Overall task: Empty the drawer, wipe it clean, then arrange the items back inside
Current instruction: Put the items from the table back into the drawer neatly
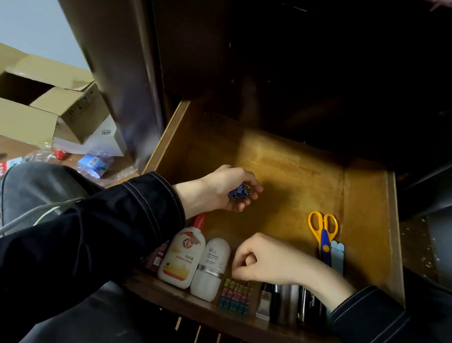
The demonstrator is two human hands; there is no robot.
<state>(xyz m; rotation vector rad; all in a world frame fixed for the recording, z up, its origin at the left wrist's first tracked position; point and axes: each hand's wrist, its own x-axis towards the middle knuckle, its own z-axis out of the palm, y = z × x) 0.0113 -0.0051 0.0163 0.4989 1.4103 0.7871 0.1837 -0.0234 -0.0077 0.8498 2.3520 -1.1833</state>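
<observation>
Right hand (273, 262) pinches coloured clip row (236, 298) at drawer (290, 173) front, directly beneath it; left hand (216, 193), farther in, grips blue clips (239, 194).

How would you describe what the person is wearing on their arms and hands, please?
Both the left sleeve and right sleeve are near-black, with pale double stitching along cuffs and seams. The left hand and right hand are bare, with no gloves, rings or watch showing.

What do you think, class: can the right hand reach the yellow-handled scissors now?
Probably yes. The scissors lie uncovered in the drawer beside the right hand, nothing between them, though it seems to pinch the coloured binder clips and must release first.
</observation>
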